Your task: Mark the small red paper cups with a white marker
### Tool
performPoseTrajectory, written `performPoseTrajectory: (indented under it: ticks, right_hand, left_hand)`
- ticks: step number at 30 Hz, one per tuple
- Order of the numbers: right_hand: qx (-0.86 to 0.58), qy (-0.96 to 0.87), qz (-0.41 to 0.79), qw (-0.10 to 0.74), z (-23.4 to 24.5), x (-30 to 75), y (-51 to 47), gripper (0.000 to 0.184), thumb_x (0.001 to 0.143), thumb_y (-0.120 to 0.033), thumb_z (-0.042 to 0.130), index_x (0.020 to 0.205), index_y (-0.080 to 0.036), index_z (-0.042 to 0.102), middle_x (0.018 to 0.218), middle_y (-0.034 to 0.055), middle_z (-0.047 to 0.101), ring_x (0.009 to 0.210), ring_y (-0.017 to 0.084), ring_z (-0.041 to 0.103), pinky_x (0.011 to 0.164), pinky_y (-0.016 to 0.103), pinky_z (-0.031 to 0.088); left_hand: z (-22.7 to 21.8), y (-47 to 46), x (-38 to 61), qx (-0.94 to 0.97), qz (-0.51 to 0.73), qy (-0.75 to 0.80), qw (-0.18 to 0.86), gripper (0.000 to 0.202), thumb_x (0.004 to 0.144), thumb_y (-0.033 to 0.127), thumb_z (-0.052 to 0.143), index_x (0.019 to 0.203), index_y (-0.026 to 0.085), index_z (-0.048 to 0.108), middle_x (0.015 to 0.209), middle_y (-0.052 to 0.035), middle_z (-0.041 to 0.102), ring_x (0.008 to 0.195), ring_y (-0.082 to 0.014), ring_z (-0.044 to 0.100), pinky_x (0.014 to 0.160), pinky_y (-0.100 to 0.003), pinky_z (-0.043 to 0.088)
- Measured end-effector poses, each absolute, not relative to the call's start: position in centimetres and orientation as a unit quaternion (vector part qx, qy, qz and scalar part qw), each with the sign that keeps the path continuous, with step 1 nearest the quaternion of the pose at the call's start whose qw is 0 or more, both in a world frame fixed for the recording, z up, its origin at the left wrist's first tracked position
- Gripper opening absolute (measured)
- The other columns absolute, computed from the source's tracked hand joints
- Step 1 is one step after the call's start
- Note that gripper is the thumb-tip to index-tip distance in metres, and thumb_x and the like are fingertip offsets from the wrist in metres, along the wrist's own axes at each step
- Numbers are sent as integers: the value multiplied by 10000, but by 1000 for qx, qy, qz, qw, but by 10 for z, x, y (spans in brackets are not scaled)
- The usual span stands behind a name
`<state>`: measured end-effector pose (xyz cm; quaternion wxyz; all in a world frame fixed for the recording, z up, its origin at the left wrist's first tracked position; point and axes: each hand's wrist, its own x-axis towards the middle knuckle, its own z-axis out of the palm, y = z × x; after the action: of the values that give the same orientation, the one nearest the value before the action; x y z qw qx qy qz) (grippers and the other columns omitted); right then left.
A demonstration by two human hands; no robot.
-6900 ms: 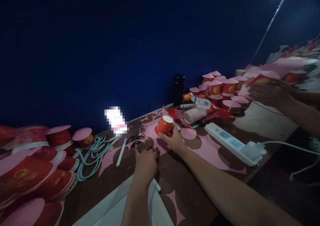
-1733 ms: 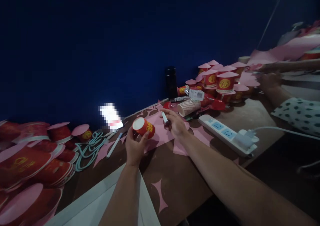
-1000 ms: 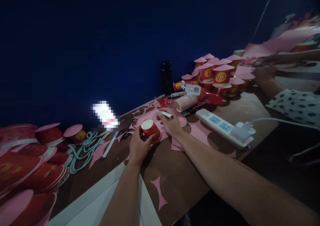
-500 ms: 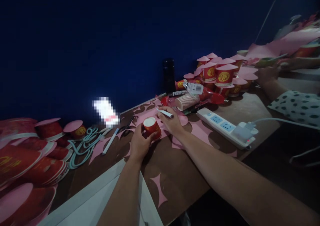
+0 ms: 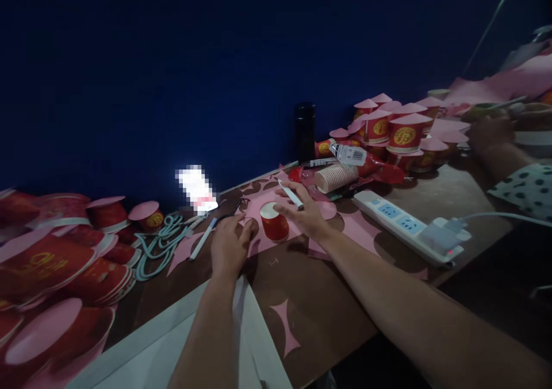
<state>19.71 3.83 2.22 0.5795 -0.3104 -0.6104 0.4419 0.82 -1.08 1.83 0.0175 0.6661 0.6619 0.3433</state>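
A small red paper cup [image 5: 275, 229] stands upside down, its pale base facing up, on pink paper [image 5: 259, 245] in front of me. My right hand [image 5: 305, 214] grips a white marker [image 5: 291, 195] with a dark end, and its thumb reaches the cup's top edge; whether it touches is unclear. To the left of the cup, my left hand [image 5: 229, 244] is off it, fingers bent and apart with nothing in them. Beyond those fingers lies a dark thin tool, partly hidden. Another white marker [image 5: 202, 239] rests further left.
Red cups with pink paper tops are heaped on the left [image 5: 64, 260] and at the back right [image 5: 404, 136]. A power strip [image 5: 394, 219], stacked cups [image 5: 336, 177], a black bottle [image 5: 305, 130] and a coiled cable [image 5: 161, 245] lie around. A co-worker's hand [image 5: 491, 136] is at right.
My left hand has let go of the cup and moved left, its fingers opening. The right hand, still with the marker, has come nearer the cup. The view has shifted slightly left.
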Motion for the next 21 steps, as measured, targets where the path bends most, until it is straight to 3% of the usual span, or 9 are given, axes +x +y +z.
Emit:
performPoseTrajectory:
  ticks: [4, 7, 12, 17, 21]
  right_hand:
    - [-296, -669, 395, 556, 21, 196, 38, 737, 616, -396, 795, 1258, -275, 455, 1233, 65, 548, 1144, 222, 518, 998, 401, 393]
    - [-293, -692, 387, 535, 19, 194, 39, 765, 606, -391, 802, 1266, -260, 438, 1251, 76, 527, 1166, 230, 502, 1012, 401, 382]
    - [-309, -717, 368, 505, 17, 194, 41, 763, 604, -384, 801, 1262, -252, 438, 1235, 86, 542, 1154, 247, 509, 1009, 425, 373]
    - [-319, -738, 338, 489, 14, 192, 42, 707, 622, -407, 785, 1235, -244, 473, 1218, 71, 542, 1129, 246, 514, 994, 416, 381]
    - [-309, -739, 339, 494, 14, 189, 42, 664, 647, -408, 769, 1220, -237, 478, 1182, 63, 551, 1093, 229, 530, 969, 392, 405]
  left_hand:
    - [23, -23, 10, 726, 167, 667, -6, 235, 837, 245, 455, 851, 172, 678, 894, -101, 633, 915, -216, 565, 825, -323, 413]
    - [25, -32, 19, 751, 94, 653, -21, 296, 853, 189, 395, 829, 170, 689, 913, -115, 622, 919, -221, 549, 808, -320, 402]
    - [25, -43, 25, 768, 42, 638, 32, 336, 803, 89, 402, 949, 193, 686, 1020, -109, 629, 1004, -221, 528, 844, -308, 397]
    - [18, -47, 22, 787, 31, 615, 33, 385, 835, 97, 368, 1105, 158, 636, 1094, -126, 622, 1064, -224, 510, 937, -335, 358]
    - [16, -46, 21, 788, 24, 612, 63, 381, 837, 97, 367, 1109, 159, 625, 1168, -117, 599, 1090, -213, 504, 962, -327, 339]
